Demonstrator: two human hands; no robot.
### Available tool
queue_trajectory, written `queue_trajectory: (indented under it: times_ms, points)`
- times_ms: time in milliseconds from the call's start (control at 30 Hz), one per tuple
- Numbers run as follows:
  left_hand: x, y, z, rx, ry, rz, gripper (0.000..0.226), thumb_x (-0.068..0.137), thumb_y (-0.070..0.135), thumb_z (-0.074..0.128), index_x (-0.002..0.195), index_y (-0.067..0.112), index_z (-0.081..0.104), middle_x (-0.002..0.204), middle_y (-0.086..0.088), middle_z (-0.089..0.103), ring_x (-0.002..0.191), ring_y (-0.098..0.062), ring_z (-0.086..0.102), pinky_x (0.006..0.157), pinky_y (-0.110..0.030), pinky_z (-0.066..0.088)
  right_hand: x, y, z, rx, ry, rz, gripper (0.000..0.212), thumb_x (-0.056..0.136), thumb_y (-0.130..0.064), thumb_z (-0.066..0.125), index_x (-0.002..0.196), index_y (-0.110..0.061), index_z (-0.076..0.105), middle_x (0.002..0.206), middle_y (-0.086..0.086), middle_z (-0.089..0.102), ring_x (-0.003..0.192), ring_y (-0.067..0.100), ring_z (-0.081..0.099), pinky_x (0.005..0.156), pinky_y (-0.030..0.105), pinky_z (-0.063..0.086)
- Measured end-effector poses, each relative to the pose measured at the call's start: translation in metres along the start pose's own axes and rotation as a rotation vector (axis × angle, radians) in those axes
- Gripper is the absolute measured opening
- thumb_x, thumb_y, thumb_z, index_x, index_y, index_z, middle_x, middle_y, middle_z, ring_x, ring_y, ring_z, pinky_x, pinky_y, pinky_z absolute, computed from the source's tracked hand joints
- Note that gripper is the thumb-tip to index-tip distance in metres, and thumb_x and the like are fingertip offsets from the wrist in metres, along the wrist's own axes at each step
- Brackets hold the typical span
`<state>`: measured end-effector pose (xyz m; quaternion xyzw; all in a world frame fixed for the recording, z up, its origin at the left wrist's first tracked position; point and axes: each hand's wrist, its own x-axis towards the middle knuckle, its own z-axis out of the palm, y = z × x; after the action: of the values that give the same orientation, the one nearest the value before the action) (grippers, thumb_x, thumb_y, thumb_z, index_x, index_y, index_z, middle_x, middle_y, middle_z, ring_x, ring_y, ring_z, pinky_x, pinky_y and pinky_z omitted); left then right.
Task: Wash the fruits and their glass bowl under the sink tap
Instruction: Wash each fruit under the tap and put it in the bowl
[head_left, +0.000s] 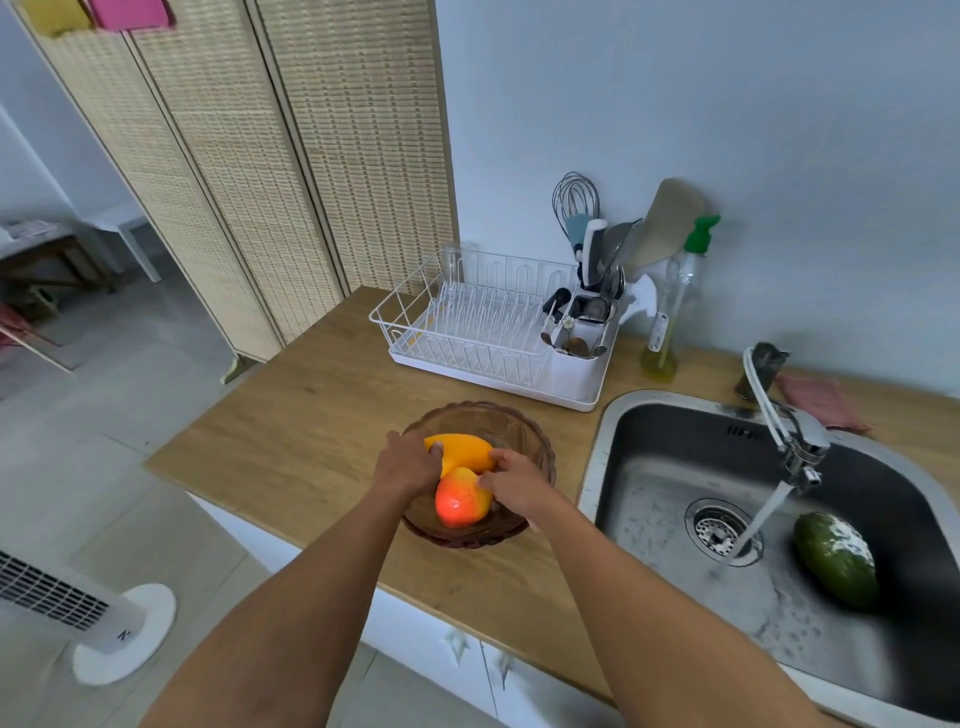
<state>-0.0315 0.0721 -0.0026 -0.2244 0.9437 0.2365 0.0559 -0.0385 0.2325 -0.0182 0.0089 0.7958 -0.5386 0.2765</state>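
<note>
A brown-tinted glass bowl (524, 421) stands on the wooden counter (311, 426), left of the sink (654, 467). In it lie an orange-yellow fruit (462, 449) and a red-and-yellow fruit (460, 501). My left hand (408, 462) grips the left end of the orange-yellow fruit. My right hand (514, 480) reaches into the bowl and holds the fruits where they meet; which one its fingers close on is unclear. A green fruit (836, 558) lies in the sink basin, right of the drain. Water runs from the tap (802, 447) onto the drain area.
A white dish rack (467, 322) with a utensil holder stands behind the bowl. A soap bottle (675, 312) with a green pump and a pink cloth (821, 400) sit by the wall. A folding screen (260, 156) and a white fan (78, 613) are on the left.
</note>
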Motion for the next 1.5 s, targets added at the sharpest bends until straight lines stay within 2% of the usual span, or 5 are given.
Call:
queue_trajectory:
  times_ms: [200,400,800,1200,1500]
  points:
    - [-0.008,0.009,-0.006,0.099,0.120,0.090,0.042,0.098,0.036,0.044,0.125,0.005,0.052,0.130,-0.018,0.046,0.122,-0.036,0.048,0.096,-0.044,0.042,-0.004,-0.002,-0.028,0.053,0.136,-0.045,0.045,0.090,-0.021,0.051,0.133,-0.012,0.052,0.122,0.007,0.059,0.108,0.020,0.055,0.102,0.039,0.045]
    - [-0.022,0.067,0.003,0.030,0.102,0.364,0.029,0.095,0.034,0.048,0.101,0.010,0.062,0.107,-0.013,0.066,0.100,-0.033,0.060,0.082,-0.037,0.046,-0.027,0.010,-0.092,0.194,0.394,-0.119,0.032,0.096,-0.020,0.044,0.071,-0.015,0.062,0.071,0.006,0.063,0.065,0.020,0.059,0.067,0.037,0.053]
    - [-0.102,0.194,0.118,0.037,-0.223,0.688,0.022,0.093,0.033,0.051,0.080,0.016,0.058,0.088,-0.007,0.069,0.082,-0.028,0.063,0.073,-0.035,0.052,-0.101,0.112,-0.195,0.317,0.558,0.096,0.029,0.095,-0.011,0.042,0.071,-0.012,0.058,0.059,0.003,0.053,0.049,0.015,0.044,0.046,0.025,0.032]
    - [-0.125,0.248,0.213,0.061,-0.451,0.695,0.024,0.092,0.031,0.050,0.097,0.015,0.067,0.100,-0.009,0.070,0.092,-0.029,0.062,0.077,-0.035,0.049,-0.122,0.200,-0.259,0.124,0.782,0.281,0.012,0.094,-0.023,0.052,0.097,-0.012,0.058,0.092,0.007,0.061,0.078,0.023,0.055,0.068,0.028,0.041]
    - [-0.099,0.243,0.267,0.039,-0.603,0.543,0.026,0.094,0.036,0.049,0.099,0.017,0.066,0.107,-0.008,0.069,0.095,-0.028,0.063,0.082,-0.036,0.051,-0.088,0.244,-0.284,-0.062,0.801,0.507,0.084,0.088,-0.027,0.067,0.150,-0.003,0.015,0.151,0.022,0.022,0.139,0.039,0.024,0.112,0.045,0.029]
